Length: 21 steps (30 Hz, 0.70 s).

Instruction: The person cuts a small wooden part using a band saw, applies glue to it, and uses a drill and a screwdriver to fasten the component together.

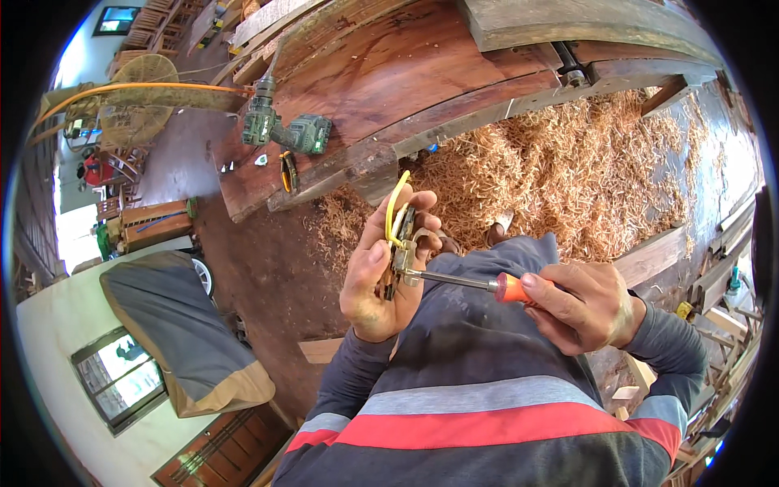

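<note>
In front of my torso, my left hand is closed around a small electrical part of metal and dark plastic; its exact kind I cannot make out. A stiff yellow wire bends up from it past the fingertips. My right hand grips a screwdriver by its orange-red handle. The steel shaft points left, almost level, and its tip meets the metal side of the part. Fingers and the part hide the exact contact at the tip.
On the wooden workbench lie a green cordless drill and pliers with yellow-and-black handles. Wood shavings heap beneath and beside the bench. A grey-and-tan cover drapes something at the left, and planks lie on the right.
</note>
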Motion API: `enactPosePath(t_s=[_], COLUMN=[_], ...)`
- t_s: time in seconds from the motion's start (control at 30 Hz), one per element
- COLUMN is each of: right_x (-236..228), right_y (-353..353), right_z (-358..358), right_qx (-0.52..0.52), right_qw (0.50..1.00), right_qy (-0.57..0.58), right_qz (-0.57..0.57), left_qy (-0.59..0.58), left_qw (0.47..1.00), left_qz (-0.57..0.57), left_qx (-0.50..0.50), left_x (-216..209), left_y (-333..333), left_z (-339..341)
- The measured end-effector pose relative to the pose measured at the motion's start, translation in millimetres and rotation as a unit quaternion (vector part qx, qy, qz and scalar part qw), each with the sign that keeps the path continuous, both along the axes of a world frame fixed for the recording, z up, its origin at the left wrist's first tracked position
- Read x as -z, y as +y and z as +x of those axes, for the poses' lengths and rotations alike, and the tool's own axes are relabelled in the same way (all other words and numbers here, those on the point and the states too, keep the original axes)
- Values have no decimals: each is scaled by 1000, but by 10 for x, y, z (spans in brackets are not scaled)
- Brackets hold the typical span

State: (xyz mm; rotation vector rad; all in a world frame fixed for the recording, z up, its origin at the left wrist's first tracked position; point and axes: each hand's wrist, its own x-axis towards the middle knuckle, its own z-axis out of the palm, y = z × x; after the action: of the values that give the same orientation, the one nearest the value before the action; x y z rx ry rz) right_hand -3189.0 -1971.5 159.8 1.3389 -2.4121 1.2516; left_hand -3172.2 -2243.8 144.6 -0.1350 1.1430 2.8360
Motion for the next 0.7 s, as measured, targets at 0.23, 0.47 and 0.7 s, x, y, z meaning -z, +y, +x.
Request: enactPosePath(t_s=[0.23,0.47,0.7], right_x=[-88,-131,-128], right_y=[-53,-70,-98], right_z=[-20,41,122], right_qx=[9,-4,-4], right_qw=[995,994,994], right_qy=[83,91,82], right_qz=[58,66,70], left_qy=[-27,19,41], left_qw=[999,996,994], left_qz=[-41,53,80], left_qx=[-6,74,56], left_x=[-50,74,88], left_y=[-19,-261,-189], left_z=[2,61,110])
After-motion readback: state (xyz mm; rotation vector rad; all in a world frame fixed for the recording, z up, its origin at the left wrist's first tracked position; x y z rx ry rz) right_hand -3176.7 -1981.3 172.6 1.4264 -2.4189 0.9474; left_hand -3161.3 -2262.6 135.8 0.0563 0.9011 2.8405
